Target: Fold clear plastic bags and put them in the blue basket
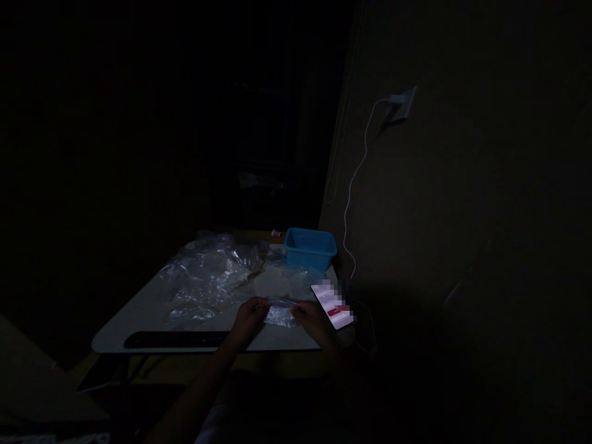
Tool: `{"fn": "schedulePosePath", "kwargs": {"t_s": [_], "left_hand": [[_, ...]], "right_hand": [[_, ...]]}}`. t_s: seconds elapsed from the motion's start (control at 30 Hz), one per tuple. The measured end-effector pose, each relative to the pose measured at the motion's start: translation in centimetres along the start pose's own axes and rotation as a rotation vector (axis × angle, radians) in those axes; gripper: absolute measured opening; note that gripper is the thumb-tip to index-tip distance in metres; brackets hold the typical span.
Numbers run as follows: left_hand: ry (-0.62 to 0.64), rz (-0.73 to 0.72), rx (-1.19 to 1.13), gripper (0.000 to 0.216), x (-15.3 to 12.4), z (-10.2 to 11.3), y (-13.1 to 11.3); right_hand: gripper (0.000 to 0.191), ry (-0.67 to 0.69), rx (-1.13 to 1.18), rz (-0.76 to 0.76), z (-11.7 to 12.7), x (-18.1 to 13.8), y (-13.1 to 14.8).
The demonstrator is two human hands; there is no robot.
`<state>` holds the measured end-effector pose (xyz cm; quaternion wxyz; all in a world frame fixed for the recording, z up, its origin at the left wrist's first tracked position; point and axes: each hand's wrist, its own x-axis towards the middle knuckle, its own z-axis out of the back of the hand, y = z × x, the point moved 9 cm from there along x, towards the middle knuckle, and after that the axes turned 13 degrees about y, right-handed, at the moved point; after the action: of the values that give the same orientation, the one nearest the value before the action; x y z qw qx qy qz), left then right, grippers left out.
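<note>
Between my two hands, just above the front of a white folding table (139, 314), is a small clear plastic bag (280, 314), crinkled and shiny. My left hand (252, 313) pinches its left edge, fingers closed. At the right edge, my right hand (311, 317) grips it with the thumb on the near face. What the bag contains, if anything, cannot be made out in the dim light. Beside my right hand a phone (332, 305) with a lit screen lies tilted at the table's right side.
A heap of clear plastic bags (213, 265) covers the table's left and back. A blue plastic basin (311, 246) stands at the back right, near a small pinkish item (276, 234). A white charging cable (346, 209) hangs from a wall socket (407, 103). The surroundings are very dark.
</note>
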<state>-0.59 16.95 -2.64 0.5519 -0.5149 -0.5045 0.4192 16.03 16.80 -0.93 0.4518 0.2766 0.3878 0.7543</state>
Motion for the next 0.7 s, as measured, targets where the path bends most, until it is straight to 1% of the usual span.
{"fn": "schedulePosePath", "kwargs": {"t_s": [0.13,0.27,0.33,0.57,0.7], "left_hand": [[0.005,-0.002,-0.015,0.022,-0.2,-0.1,-0.2],[-0.007,0.008,-0.021,0.025,-0.3,-0.1,-0.3],[-0.014,0.010,-0.012,0.026,-0.2,-0.1,-0.4],[0.001,0.037,0.009,0.026,-0.3,-0.2,-0.4],[-0.014,0.030,-0.020,0.028,-0.4,-0.2,-0.4]], "right_hand": [[0.026,0.016,0.005,0.004,-0.2,0.0,0.4],[0.027,-0.006,-0.041,-0.034,0.0,0.0,0.0],[0.029,-0.010,-0.044,-0.028,0.0,0.0,-0.2],[0.034,0.004,0.047,0.022,0.0,0.0,-0.6],[0.033,0.006,-0.037,-0.003,-0.1,0.1,-0.6]]}}
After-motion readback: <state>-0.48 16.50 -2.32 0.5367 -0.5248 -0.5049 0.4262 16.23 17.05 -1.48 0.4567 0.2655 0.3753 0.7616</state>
